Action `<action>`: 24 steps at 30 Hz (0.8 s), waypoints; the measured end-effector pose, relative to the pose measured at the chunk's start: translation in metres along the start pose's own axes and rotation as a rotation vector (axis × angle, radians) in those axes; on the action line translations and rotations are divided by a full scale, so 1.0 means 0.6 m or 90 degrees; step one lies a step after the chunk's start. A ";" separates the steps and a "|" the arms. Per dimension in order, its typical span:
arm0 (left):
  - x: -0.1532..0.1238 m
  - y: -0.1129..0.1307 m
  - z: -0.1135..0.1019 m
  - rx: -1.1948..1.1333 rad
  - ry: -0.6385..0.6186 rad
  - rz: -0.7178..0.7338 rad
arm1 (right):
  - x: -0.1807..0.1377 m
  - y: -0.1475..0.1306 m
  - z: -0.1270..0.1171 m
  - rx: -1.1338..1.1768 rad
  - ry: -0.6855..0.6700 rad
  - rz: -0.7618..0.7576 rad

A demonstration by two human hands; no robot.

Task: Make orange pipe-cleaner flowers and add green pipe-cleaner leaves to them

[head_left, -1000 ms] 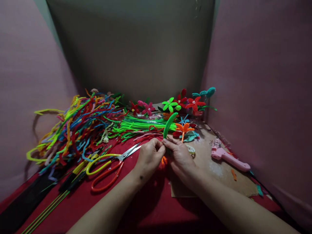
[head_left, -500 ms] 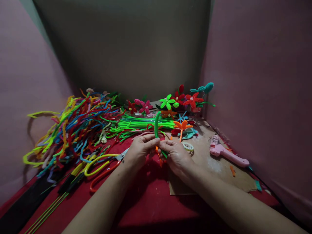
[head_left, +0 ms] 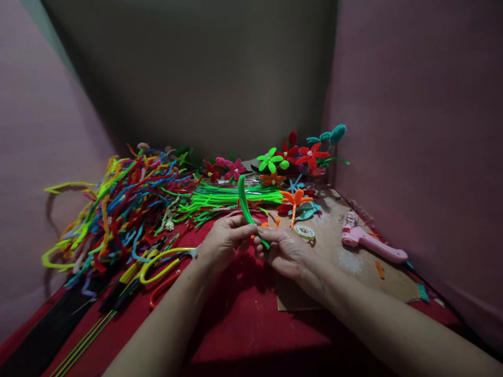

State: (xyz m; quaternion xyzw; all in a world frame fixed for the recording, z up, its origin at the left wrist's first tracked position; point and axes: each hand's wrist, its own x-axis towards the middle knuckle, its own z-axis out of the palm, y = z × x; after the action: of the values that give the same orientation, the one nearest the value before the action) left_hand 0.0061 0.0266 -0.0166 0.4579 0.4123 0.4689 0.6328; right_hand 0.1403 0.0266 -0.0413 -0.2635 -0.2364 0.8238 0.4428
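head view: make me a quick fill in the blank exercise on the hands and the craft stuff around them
1. The left hand and the right hand both pinch a bent ____ pipe cleaner.
2. The scissors lie on the ____ side of the left hand.
3. The glue gun on the cardboard is ____ in colour.
Missing words: green; left; pink.
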 end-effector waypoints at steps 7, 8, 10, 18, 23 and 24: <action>-0.006 -0.003 0.017 0.216 0.124 0.148 | -0.006 -0.003 0.001 -0.032 0.026 -0.050; -0.007 -0.004 0.019 0.229 0.140 0.153 | -0.007 -0.003 0.002 -0.048 0.029 -0.052; -0.007 -0.008 0.022 0.230 0.150 0.148 | -0.008 -0.003 0.003 -0.078 0.040 -0.055; -0.001 -0.020 0.019 0.100 0.078 0.079 | -0.005 0.005 0.003 -0.071 0.080 -0.120; -0.001 -0.019 0.011 0.069 0.058 0.045 | -0.008 0.005 0.002 -0.079 0.059 -0.118; -0.002 -0.017 0.011 0.074 0.065 0.056 | -0.009 0.006 0.003 -0.084 0.046 -0.099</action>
State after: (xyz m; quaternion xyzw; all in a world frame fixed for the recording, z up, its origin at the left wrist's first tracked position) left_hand 0.0145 0.0229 -0.0248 0.4870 0.4502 0.4944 0.5619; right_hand 0.1399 0.0200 -0.0410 -0.3027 -0.2936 0.7593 0.4957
